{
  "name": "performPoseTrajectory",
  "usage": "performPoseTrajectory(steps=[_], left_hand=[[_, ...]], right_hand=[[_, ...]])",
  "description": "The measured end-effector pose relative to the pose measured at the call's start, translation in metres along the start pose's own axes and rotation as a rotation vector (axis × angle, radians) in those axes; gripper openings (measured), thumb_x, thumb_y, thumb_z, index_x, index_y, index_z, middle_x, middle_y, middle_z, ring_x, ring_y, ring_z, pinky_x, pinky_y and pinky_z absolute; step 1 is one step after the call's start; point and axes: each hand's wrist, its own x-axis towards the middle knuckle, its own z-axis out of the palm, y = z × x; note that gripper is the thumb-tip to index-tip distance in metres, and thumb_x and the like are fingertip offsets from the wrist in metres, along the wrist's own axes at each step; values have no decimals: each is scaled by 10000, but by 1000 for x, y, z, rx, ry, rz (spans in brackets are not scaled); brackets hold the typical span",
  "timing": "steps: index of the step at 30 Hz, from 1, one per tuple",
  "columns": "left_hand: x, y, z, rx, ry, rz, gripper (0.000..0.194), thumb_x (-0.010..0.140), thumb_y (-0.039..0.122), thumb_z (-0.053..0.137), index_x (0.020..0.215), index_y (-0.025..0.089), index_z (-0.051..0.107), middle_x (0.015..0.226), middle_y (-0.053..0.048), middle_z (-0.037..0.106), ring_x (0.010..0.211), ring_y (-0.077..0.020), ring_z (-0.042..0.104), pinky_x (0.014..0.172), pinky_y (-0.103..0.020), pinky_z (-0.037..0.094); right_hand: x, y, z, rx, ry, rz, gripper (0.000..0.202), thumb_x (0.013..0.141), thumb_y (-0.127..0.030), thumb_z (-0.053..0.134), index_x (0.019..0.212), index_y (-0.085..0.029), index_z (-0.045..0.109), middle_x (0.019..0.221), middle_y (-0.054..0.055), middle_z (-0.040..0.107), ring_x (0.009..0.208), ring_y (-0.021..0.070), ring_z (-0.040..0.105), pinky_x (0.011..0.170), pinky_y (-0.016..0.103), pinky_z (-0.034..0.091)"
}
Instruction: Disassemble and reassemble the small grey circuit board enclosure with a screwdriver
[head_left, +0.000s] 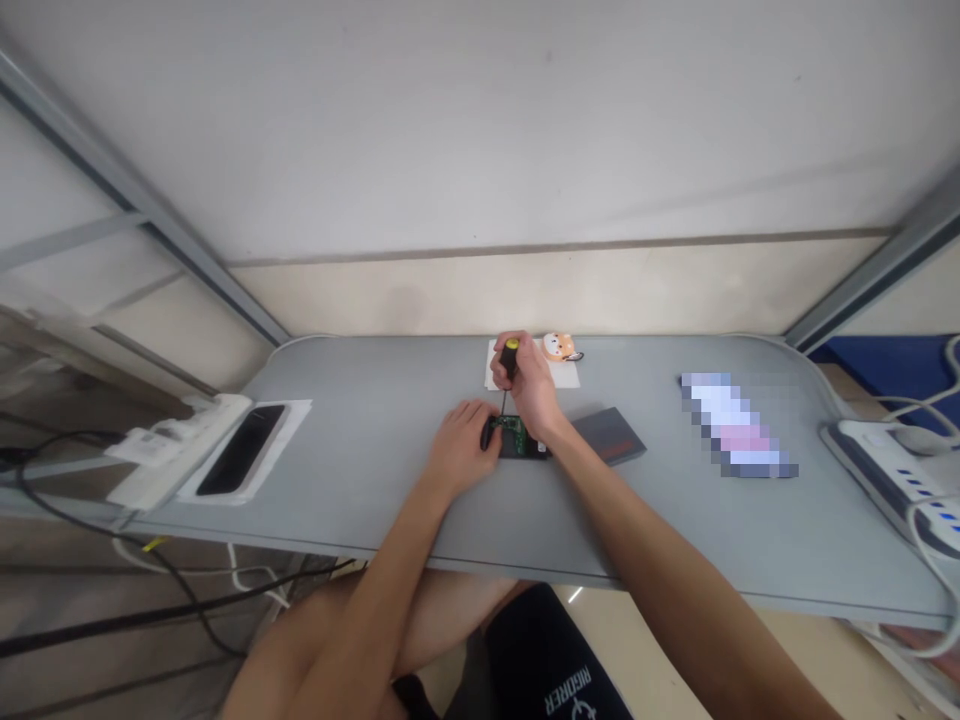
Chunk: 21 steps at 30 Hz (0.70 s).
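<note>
My right hand (529, 375) is wrapped round the black and yellow handle of a screwdriver (509, 358). Its thin shaft points down to a green circuit board (517, 430) set in a black housing (517, 455) on the grey table. At the left end of that housing, my left hand (466, 445) presses with its fingers and thumb round a small black part (487, 432). A dark flat box (609, 437) lies just right of the housing, partly behind my right forearm.
White paper (564, 377) and an orange-and-white animal-faced item (559, 347) are at the back. A black phone (244, 450) lies on paper at left, near a white box (187, 450). At right are a pixelated device (739, 428) and a power strip (896, 480) with cables.
</note>
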Motion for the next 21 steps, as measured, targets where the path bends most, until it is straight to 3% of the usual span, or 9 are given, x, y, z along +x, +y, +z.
performPoseTrajectory(steps=[12, 21], left_hand=[[0, 0, 0, 4, -6, -6, 140, 950, 192, 546, 1080, 205, 598, 1088, -79, 679, 1085, -280, 599, 994, -470, 495], [-1, 0, 0, -7, 4, -5, 136, 946, 187, 546, 1073, 209, 591, 1084, -75, 677, 1083, -276, 595, 994, -457, 494]], right_hand=[[-1, 2, -1, 28, -26, -34, 398, 1013, -620, 483, 955, -235, 569, 662, -39, 397, 571, 108, 344, 535, 239, 273], [0, -1, -1, -16, 5, 11, 442, 973, -684, 493, 950, -246, 547, 651, -45, 379, 558, 119, 339, 521, 242, 288]])
